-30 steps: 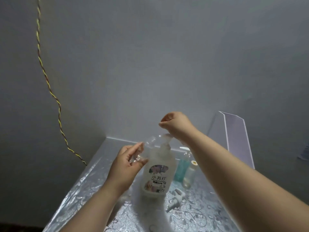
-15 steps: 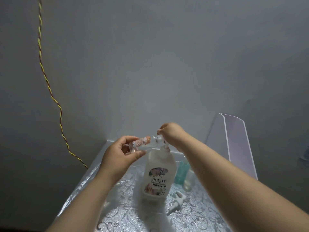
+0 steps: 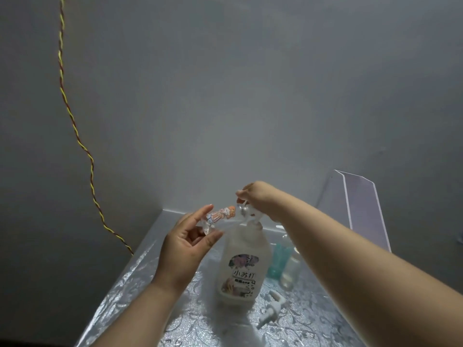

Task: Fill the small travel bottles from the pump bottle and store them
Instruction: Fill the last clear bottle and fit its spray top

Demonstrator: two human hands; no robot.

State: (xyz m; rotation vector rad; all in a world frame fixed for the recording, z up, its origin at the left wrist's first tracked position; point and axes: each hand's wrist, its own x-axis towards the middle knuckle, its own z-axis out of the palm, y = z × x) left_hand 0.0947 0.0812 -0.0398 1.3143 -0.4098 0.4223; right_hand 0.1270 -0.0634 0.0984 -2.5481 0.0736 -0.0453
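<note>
Label "小苏打" on pump bottle; right grip clasps its head; left grip pinches travel bottle.

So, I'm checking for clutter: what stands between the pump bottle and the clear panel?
Head view: a teal bottle and a small clear bottle, side by side.

- Worn on the head: one wide-angle view, set above and behind the left grip and right grip, facing forward and down.
- Held close: both grips just below mid-frame, table under and beyond them, grey wall beyond and above, filling the upper half.
</note>
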